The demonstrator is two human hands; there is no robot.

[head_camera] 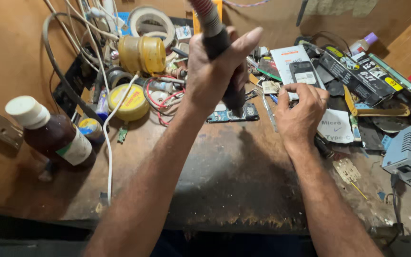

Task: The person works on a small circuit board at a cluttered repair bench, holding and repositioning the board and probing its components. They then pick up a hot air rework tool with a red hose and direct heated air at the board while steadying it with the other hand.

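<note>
My left hand (212,71) is shut on a black hot-air tool handle (222,52) with a ribbed hose at its top. The tool's nozzle points straight down at a small blue circuit board (231,114) lying on the worn wooden bench (234,176). My right hand (300,114) rests on the bench to the right of the board, fingers curled, fingertips near a dark phone (303,74) and a white card. I cannot tell whether it pinches anything.
A brown bottle with a white cap (53,133) lies at the left. Yellow tape rolls (129,102), a yellow jar (143,53) and tangled wires crowd the back left. Black boxes (357,71), a paper label (336,126) and a grey device (410,154) sit at the right.
</note>
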